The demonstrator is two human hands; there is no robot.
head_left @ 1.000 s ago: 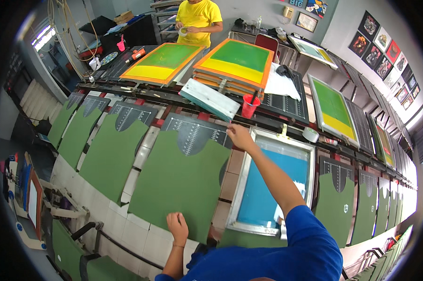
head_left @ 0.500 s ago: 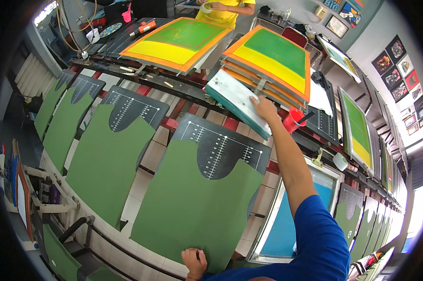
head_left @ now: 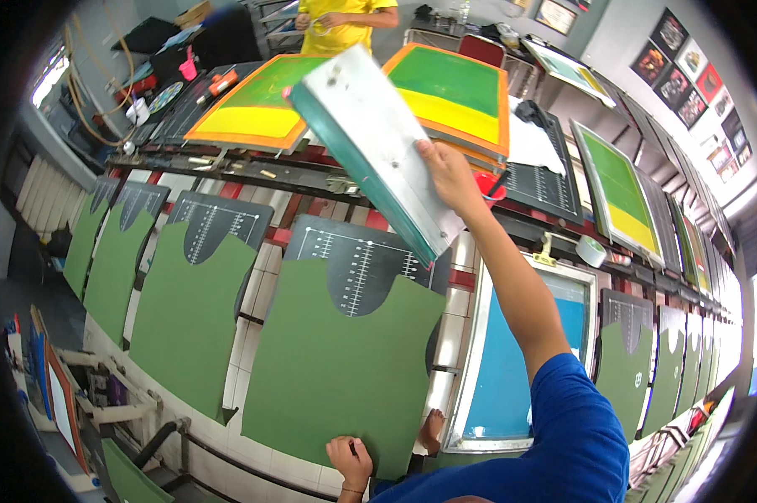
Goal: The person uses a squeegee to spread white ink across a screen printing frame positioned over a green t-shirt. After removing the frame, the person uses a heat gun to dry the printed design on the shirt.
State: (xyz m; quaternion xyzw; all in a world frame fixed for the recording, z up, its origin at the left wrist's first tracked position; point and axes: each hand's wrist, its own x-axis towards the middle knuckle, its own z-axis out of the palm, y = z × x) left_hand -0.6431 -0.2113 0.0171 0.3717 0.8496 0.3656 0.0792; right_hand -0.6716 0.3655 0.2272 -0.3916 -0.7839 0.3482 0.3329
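Observation:
My right hand (head_left: 447,178) grips the edge of a long rectangular silver-white board (head_left: 370,105) with a teal side. The thumb lies on its face, and the other fingers are mostly hidden. The board is tilted in the air over the back rail. My left hand (head_left: 350,458) is closed at the near edge of a green cut fabric panel (head_left: 345,369); what it holds, if anything, is too small to name. The panel lies flat on a black printing board (head_left: 328,272) with white ruler marks, its curved neckline towards the back.
A blue-meshed printing screen (head_left: 521,352) leans to the right. Orange-edged screens (head_left: 252,101) lie behind, beside a red cup (head_left: 489,188). More green panels (head_left: 194,310) on boards run left and right. A person in yellow (head_left: 345,25) stands at the back.
My right hand has raised the silver-white board off the back rail beside the stacked screens, up and to the left. My left hand stays at the panel's near edge. The view has shifted slightly.

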